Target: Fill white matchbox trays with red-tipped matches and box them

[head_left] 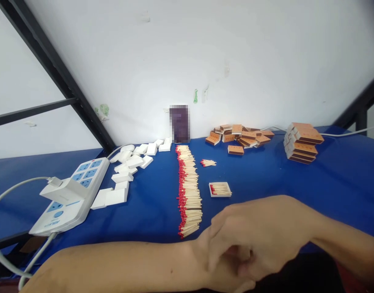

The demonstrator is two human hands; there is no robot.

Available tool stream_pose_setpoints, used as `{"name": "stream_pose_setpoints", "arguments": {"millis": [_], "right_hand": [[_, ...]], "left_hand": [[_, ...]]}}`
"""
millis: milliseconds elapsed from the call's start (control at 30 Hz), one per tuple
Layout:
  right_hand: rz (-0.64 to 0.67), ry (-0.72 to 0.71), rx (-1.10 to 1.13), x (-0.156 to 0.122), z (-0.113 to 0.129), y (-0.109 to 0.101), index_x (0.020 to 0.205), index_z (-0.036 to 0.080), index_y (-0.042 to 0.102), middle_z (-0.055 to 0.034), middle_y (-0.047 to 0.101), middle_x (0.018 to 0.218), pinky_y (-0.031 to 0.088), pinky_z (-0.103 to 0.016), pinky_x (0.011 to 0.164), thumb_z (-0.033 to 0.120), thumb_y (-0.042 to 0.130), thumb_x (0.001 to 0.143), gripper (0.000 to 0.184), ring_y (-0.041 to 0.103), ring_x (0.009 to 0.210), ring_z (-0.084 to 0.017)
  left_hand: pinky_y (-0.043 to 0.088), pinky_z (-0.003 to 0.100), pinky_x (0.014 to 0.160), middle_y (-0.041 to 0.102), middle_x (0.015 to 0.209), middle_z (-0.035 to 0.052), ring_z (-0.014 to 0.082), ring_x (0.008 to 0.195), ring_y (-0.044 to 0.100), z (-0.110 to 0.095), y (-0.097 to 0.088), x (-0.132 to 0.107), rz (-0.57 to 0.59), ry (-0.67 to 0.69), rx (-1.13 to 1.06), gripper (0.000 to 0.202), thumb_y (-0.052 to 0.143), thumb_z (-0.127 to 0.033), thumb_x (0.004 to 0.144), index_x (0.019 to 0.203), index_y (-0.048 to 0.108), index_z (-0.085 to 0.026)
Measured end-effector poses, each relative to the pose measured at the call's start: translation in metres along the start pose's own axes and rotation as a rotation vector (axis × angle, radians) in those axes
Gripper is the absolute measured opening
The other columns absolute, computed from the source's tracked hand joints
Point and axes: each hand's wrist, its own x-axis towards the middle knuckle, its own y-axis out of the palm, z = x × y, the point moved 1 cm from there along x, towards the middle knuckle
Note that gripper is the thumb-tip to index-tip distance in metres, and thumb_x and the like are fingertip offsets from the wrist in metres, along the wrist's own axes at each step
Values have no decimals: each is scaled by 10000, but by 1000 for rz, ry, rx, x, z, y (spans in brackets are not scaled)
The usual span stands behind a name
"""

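At the near table edge my right hand (254, 236) lies across my left hand (228, 276), its fingers curled down over it. Most of my left hand is hidden under the right, and its fingers do not show. What, if anything, sits between the hands is hidden. Just beyond them a long row of red-tipped matches (188, 191) runs away across the blue cloth (297, 183). A small open tray of matches (220, 189) lies to the right of the row. Further back lies a small loose bunch of matches (208, 163).
White inner trays (126, 171) are scattered at the back left, beside a white power strip (71, 191) with its cable. Orange matchbox sleeves (242, 138) lie in a heap at the back, with a stack of them (301, 142) at the right. Black metal bars (67, 85) cross the wall.
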Motion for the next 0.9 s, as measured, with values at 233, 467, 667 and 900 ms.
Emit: {"name": "stream_pose_setpoints", "arguments": {"millis": [233,467,667,900], "right_hand": [[52,66,105,-8,-12,-8,1157,170,742,-21,764,939,499,-203,674,130,716,745,414,690,781,-152],[35,27,165,-14,-13,-14,875,133,793,-33,728,781,484,-207,615,220,699,814,142,634,665,-124],[-834,231,-384,-12,-58,-55,1026,164,748,-100,748,973,465,-323,761,280,537,937,256,650,855,-206],[-765,425,-735,-9,-122,-55,1262,170,660,-111,745,1019,379,-366,836,285,500,970,352,622,832,-214]], "left_hand": [[538,302,791,704,888,51,212,938,679,-5,-18,8,34,212,158,315,395,-298,972,895,656,-141],[510,359,912,621,1265,147,282,1194,577,-6,-28,5,-50,192,184,336,386,-294,971,1093,633,-101],[391,411,1081,465,1439,210,326,1332,470,-9,-36,2,-79,111,219,497,473,-342,951,1373,455,-82],[381,422,1103,456,1455,223,332,1345,465,-8,-32,2,-89,120,242,511,465,-343,953,1387,439,-75]]}}
